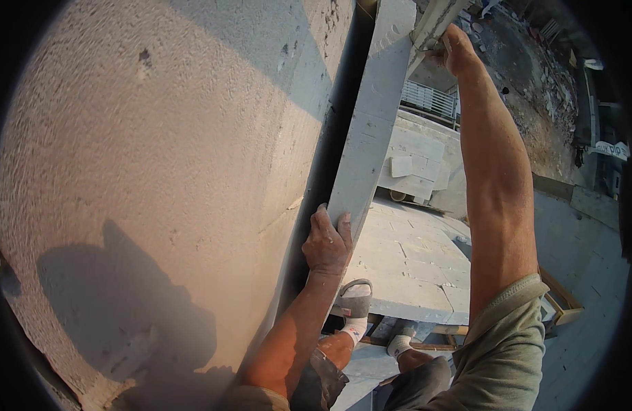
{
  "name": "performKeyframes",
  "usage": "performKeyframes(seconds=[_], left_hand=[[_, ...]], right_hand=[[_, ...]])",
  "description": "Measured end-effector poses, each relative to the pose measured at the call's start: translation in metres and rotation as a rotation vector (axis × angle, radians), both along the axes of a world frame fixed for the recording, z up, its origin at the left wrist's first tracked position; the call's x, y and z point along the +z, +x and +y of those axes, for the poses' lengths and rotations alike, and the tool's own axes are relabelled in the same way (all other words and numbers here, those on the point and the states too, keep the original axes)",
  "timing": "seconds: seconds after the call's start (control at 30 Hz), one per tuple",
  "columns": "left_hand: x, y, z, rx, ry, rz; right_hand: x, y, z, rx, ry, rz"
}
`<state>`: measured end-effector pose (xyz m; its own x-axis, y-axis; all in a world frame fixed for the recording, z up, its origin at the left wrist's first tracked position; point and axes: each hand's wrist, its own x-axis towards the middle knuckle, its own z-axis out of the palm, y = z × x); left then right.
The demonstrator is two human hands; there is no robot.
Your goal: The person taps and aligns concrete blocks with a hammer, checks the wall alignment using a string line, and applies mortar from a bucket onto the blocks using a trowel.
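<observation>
A long, narrow grey-white board (371, 130) runs up and away beside a rough plastered wall (158, 144), with a dark gap (336, 130) between them. My left hand (327, 241) grips the board's lower part, its fingers curled over the gap-side edge and the thumb on the face. Far up on the right, my outstretched arm ends at my right hand (458, 53), whose fingers close against the edge of a pale beam (434, 26) by the board's top end. Shadow partly hides those fingertips.
Below me is a ledge of pale blocks (412, 260) with crumbs on it; a sandalled foot (356, 301) rests at its edge. Beyond lie loose flat slabs (415, 161), a white railing (431, 101) and, far down, rubble-strewn ground (528, 82). A wooden frame (561, 301) stands at the right.
</observation>
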<state>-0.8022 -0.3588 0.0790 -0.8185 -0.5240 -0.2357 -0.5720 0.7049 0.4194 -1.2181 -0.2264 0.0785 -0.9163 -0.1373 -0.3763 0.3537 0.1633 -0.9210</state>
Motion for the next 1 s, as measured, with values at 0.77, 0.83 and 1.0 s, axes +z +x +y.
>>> performKeyframes(seconds=[0.77,0.83,1.0], left_hand=[[0.005,-0.001,0.000,0.014,0.018,0.007],[0.006,-0.001,0.001,0.013,0.032,0.013],[0.003,0.001,0.004,0.009,0.046,0.032]], right_hand=[[-0.017,0.047,0.000,-0.264,-0.060,0.044],[-0.026,0.055,-0.003,-0.277,-0.285,-0.163],[-0.024,0.060,-0.030,-0.505,-0.457,-0.225]])
